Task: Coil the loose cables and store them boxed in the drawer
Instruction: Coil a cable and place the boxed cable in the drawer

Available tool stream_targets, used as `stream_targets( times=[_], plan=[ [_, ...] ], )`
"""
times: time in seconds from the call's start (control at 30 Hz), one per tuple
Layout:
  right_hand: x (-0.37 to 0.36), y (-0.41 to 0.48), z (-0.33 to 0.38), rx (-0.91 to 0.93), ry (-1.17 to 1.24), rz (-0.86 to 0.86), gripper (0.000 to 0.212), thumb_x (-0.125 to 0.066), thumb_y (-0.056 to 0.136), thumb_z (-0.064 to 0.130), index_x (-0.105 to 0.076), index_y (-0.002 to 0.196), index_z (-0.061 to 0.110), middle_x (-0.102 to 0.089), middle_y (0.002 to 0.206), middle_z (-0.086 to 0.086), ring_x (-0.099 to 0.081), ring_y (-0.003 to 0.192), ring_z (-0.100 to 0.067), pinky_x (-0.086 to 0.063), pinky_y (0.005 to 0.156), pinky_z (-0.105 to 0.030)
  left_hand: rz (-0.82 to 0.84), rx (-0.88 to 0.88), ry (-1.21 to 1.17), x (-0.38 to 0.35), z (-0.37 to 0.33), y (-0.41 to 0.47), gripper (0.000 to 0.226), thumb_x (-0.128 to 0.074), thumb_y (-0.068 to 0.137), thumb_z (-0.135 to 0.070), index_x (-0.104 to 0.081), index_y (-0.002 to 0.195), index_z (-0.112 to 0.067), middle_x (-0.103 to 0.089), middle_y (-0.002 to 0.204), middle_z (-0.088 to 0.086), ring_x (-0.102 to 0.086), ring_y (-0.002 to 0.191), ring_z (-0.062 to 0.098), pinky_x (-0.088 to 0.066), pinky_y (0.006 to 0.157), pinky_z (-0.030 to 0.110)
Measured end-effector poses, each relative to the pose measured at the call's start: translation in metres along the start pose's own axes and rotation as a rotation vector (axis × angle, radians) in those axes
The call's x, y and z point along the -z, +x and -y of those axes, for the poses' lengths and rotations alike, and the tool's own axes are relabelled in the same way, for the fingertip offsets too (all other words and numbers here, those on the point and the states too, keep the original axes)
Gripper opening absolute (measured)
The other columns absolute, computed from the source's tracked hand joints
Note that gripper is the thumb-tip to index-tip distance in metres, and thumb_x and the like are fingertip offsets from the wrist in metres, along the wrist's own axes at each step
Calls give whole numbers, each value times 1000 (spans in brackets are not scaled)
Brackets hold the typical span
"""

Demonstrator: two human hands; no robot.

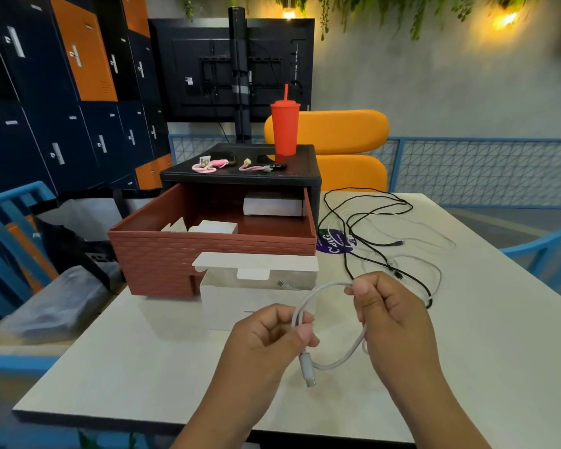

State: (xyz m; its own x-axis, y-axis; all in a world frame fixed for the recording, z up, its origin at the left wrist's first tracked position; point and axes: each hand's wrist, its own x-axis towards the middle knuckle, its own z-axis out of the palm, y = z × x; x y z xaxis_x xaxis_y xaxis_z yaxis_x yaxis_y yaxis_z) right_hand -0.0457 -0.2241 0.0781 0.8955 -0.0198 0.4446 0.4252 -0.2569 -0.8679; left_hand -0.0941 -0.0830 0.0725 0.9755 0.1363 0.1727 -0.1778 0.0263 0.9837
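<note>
Pinching a white cable [334, 358] into a loop, the left hand [269, 335] and right hand [392, 315] both grasp it above the counter [143, 351]. An open white box [256, 286] sits just beside the pulled-out drawer [175, 257].

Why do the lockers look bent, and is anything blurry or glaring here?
Head view: the wide-angle lens bows the dark blue and orange metal lockers; a warm wall lamp flares top right; the corners smear; the left hand, right hand and thin white cable look fairly sharp.
</note>
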Motion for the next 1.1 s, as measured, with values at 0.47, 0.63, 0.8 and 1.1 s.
stream_targets(
  times=[0.47, 0.63, 0.8, 1.1],
  plan=[
    [4, 4, 0, 35, -1, -65, 22, -44, 77, 46, -57, 73, 29, -56, 58, 11, -45, 50, -6, -38, 49, -24, 97, 128, -183, 5, -4, -1, 44, -50, 81, -51, -43, 46, -24, -38, 51, -5, -31, 52, 10, -38, 63, 20],
    [13, 10, 0, 125, -118, -75, 22, -66, 82, 31, -59, 61, 30, -57, 65, 5, -48, 63, 1, -36, 55, -7, -19, 154, -480, 2, -8, -3, 37, -49, 76, -34, -59, 53, -7, -53, 58, 9, -53, 60, 15, -43, 84, 38],
    [26, 13, -9, 155, -363, -43, 20, -63, 82, 29, -56, 63, 29, -57, 65, 7, -48, 65, -2, -34, 55, -13, 171, 132, -1058, 27, 0, 5, 25, -66, 84, -28, -64, 72, -6, -54, 55, 6, -59, 60, 18, -53, 83, 35],
    [36, -1, -8, -6, -796, 578, 45, -54, 85, 50, -47, 64, 11, -50, 68, -4, -45, 61, -13, -33, 57, -24, 94, 33, -1055, 34, 9, 8, 54, -84, 63, -26, -68, 110, -4, -48, 49, -2, -54, 46, 10, -56, 70, 30]
  ],
)
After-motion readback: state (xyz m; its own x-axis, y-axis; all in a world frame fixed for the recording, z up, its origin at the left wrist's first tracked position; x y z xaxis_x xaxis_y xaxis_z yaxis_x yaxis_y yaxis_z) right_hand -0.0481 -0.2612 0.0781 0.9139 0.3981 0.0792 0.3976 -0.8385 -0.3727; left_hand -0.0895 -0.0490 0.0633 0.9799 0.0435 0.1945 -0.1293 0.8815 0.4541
